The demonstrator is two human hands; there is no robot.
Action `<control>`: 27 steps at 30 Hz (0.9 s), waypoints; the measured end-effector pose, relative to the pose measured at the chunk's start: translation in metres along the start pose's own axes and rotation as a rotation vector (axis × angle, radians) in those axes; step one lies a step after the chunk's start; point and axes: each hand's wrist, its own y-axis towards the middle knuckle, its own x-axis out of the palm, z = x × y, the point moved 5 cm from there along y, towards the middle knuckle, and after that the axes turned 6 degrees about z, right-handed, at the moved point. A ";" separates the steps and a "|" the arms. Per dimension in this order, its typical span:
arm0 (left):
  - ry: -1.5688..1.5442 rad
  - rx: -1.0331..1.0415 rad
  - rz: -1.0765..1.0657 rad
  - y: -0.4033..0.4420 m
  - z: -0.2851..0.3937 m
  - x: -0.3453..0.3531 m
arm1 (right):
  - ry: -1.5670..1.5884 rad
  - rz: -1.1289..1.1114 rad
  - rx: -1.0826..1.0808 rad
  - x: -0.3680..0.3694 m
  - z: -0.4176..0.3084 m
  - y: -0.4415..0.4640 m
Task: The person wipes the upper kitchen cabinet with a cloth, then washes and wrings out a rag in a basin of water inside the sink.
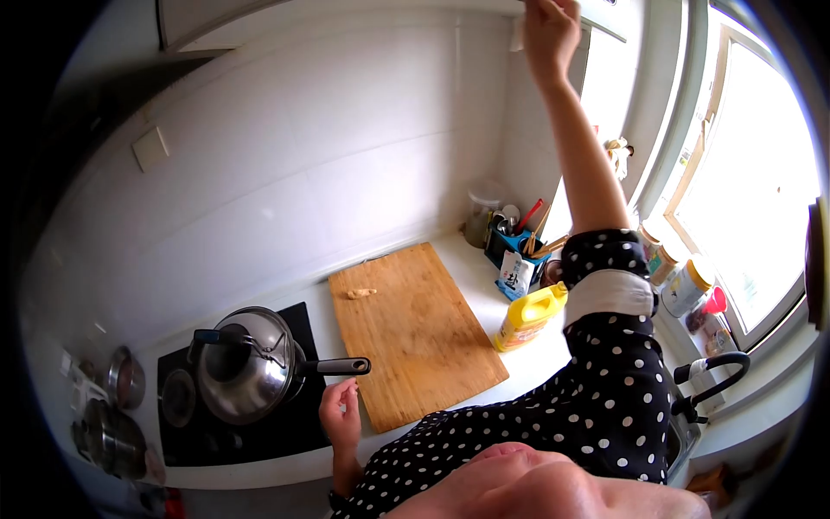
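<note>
My right hand (pixel 553 39) is raised high at the top edge of the view, beside the underside of a wall cabinet (pixel 415 5). Its fingers are curled, and what they grip is cut off. Low at the counter's front, my left hand (pixel 341 411) hangs with loosely bent fingers and nothing visible in it. Just above it is the handle (pixel 337 367) of a lidded steel wok (pixel 251 381) on the black cooktop (pixel 194 445). The fingertips come close to this handle; whether they touch it I cannot tell.
A wooden cutting board (pixel 415 337) bears a piece of ginger-like root (pixel 361 294). Right of it stand a yellow jug (pixel 529 318), a white packet (pixel 516 275) and a blue utensil holder (pixel 499 248). Jars (pixel 686 290) line the windowsill; a black faucet (pixel 722 372) rises at right. Pots (pixel 112 441) sit left.
</note>
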 end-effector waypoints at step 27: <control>0.002 0.006 0.016 -0.005 0.019 0.027 | -0.107 0.013 0.118 -0.019 0.059 0.034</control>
